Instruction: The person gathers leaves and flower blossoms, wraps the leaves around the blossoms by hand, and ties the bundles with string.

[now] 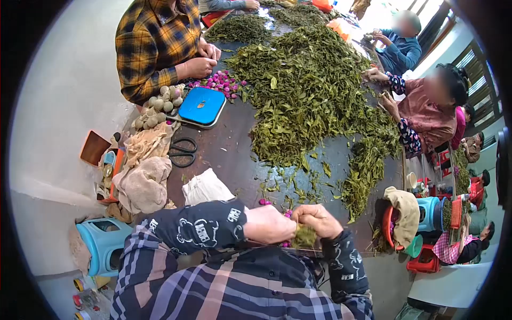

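Observation:
Close to my body, at the table's near edge, my left hand (271, 224) and my right hand (319, 221) meet with curled fingers. Between them is a small bundle of green leaves (305, 238), partly covered by my fingers. My right hand pinches at its top, while my left hand grips its left side; the left fingertips are mostly hidden. Small magenta flower buds (264, 202) lie just beyond my left hand, and a few more show beside the bundle. A folded white cloth (207, 185) rests beyond my left forearm.
A large heap of green leaves (304, 90) covers the table's middle. At left are a blue-lidded scale (202, 105), black scissors (182, 152), round wrapped balls (160, 104) and cloths (143, 184). Several people sit around the table. A cloth-draped red container (388, 224) stands right.

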